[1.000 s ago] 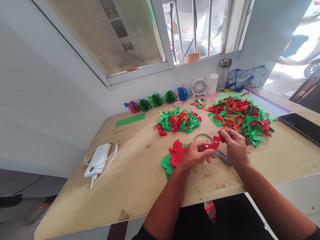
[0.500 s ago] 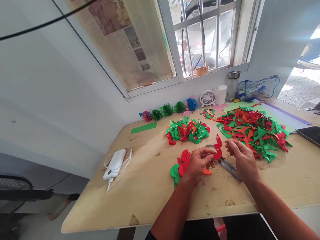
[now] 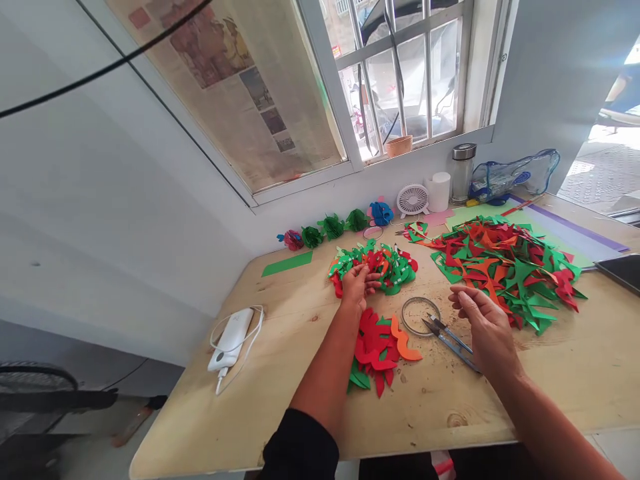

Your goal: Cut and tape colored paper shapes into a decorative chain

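Note:
My left hand (image 3: 358,285) reaches over the near side of a pile of red, green and orange curvy paper cutouts (image 3: 400,270), several with small white patches. Its fingers look loosely apart, touching or just above the pile. My right hand (image 3: 483,320) hovers above the table, thumb and fingertips pinched together; anything between them is too small to make out. Below that hand lie scissors (image 3: 453,343), their tips over a roll of tape (image 3: 404,320). Nearer to me is a smaller stack of red and green cutouts (image 3: 375,343), with an orange wavy cutout (image 3: 404,340) at its right.
A large heap of paper scraps (image 3: 510,267) covers the table's right side. A white power bank (image 3: 231,340) with a cable lies left. Along the wall stand folded paper fish (image 3: 333,227), a small fan (image 3: 413,200), a white roll (image 3: 440,192) and a glass bottle (image 3: 463,175). A phone (image 3: 620,272) lies far right.
My left hand has moved away and to the left, from holding a red cutout near my right hand to the patched pile. The tape roll and orange cutout are now uncovered. My right hand has barely moved.

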A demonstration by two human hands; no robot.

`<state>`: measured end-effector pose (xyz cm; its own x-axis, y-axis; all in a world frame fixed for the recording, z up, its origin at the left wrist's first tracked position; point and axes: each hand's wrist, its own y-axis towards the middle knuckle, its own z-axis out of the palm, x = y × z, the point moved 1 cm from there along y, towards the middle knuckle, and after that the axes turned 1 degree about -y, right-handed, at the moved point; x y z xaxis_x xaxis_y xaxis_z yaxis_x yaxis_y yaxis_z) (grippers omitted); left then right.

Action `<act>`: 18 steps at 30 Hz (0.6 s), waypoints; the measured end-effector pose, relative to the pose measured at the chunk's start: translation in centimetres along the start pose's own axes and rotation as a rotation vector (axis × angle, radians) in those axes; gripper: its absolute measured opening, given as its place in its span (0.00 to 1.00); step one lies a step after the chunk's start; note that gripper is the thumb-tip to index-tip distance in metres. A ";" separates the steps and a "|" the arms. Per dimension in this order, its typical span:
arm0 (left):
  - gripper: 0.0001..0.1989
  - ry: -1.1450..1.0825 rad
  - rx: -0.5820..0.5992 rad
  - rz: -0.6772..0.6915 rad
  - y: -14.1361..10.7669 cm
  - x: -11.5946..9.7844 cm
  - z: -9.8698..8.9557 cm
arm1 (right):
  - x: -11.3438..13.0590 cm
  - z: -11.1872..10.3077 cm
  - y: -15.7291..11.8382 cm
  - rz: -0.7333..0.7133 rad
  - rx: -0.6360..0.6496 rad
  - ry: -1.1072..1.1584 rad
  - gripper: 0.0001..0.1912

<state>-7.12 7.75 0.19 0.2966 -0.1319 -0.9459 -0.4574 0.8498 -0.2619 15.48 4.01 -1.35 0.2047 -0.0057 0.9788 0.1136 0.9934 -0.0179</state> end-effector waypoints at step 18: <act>0.09 0.756 0.056 0.349 -7.8 2.1 -6.7 | 6.5 0.3 -2.8 -0.288 0.428 -0.530 0.11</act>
<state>-8.58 -2.56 -1.07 -0.5066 -0.1463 -0.8497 -0.3707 0.9267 0.0615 16.18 1.24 5.09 -0.2850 -0.3241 0.9020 -0.3193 0.9194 0.2295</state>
